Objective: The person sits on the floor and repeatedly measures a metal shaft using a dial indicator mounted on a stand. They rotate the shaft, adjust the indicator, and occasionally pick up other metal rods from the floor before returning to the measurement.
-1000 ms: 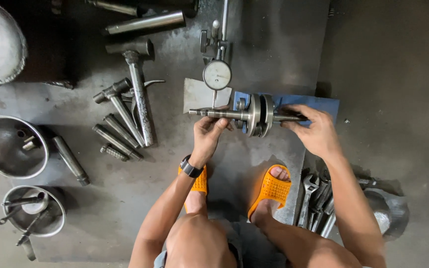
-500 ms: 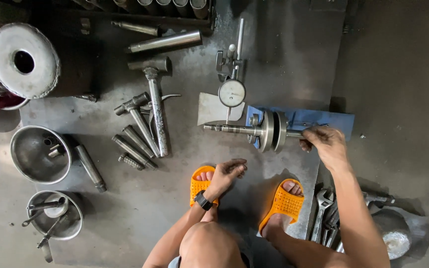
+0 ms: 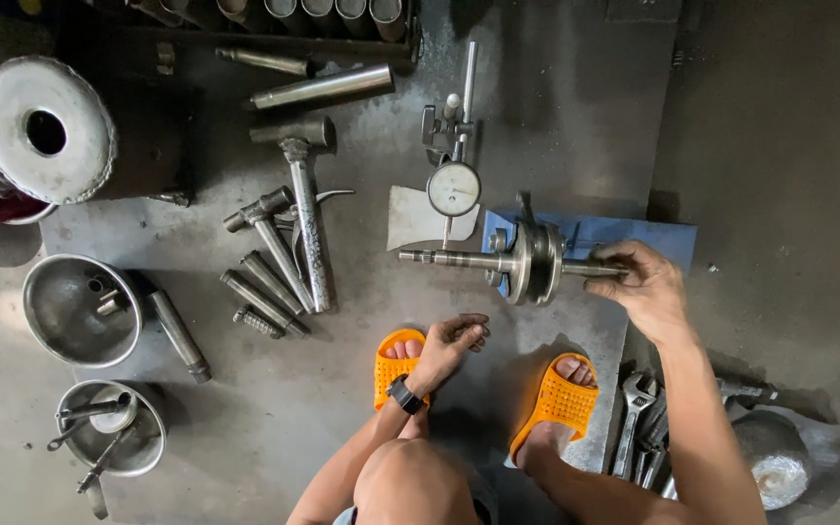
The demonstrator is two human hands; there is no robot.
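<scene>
Two orange slippers [image 3: 483, 384] sit closest to me at six o'clock, on the grey floor, with my knees just below them. My left hand [image 3: 451, 342] hangs loose above the left slipper, fingers relaxed and half open, gripping nothing; a dark watch [image 3: 404, 395] wraps its wrist. At about four o'clock a cluster of wrenches [image 3: 639, 428] lies beside my right forearm, with a round metal lump [image 3: 775, 457] further out.

Moving up, my right hand [image 3: 639, 287] closes its fingers around the right-hand end of the crankshaft [image 3: 517, 262], at roughly two o'clock from the left hand. The crankshaft lies level, its shaft running from nine to three o'clock, its thick webs resting in a stand on a blue base [image 3: 653, 238]. Just above it, at twelve o'clock, a dial gauge [image 3: 454, 189] points its stem down toward the left shaft; I cannot tell whether the tip touches.

Out at nine o'clock lie a hammer [image 3: 303, 204] and several steel punches [image 3: 264, 287], well apart from both hands. Beyond them, two metal bowls [image 3: 80, 311] hold small parts. Farthest, at eleven o'clock, rests a heavy disc [image 3: 46, 131] with a hole in its centre.
</scene>
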